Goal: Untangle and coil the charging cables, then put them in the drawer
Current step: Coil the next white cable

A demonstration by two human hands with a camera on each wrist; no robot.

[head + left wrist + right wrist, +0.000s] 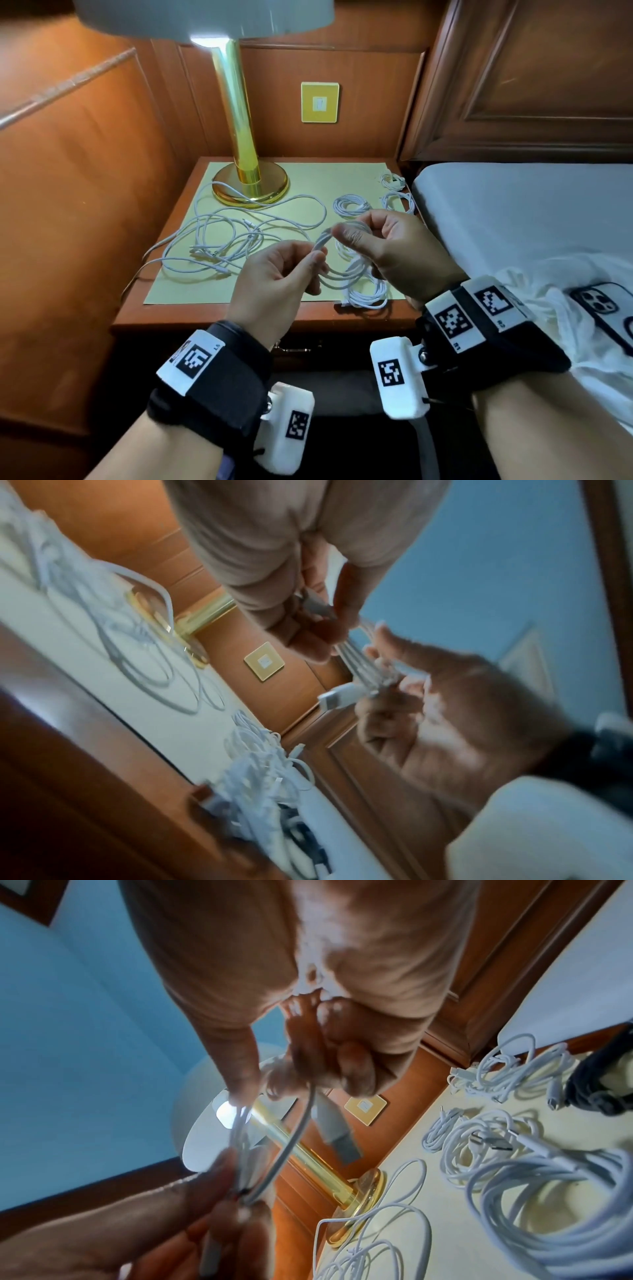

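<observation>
Both hands hold one white cable (323, 240) in loops above the nightstand. My left hand (313, 257) pinches the bundled strands (356, 658). My right hand (346, 236) grips the other side of the loop, and the USB plug (337, 1131) sticks out by its fingers. A loose tangle of white cables (222, 246) lies on the left of the yellow mat (191, 291). Coiled cables sit on the right: one (351, 205) behind my hands, two (397, 200) by the bed, one (368, 294) at the mat's front. The drawer front (291, 349) shows dark below the tabletop.
A brass lamp (250, 185) stands at the back of the nightstand (205, 320), with a tangled cable looping around its base. A yellow switch plate (320, 102) is on the wood wall. The bed (513, 212) lies to the right, with a phone (606, 308) on white cloth.
</observation>
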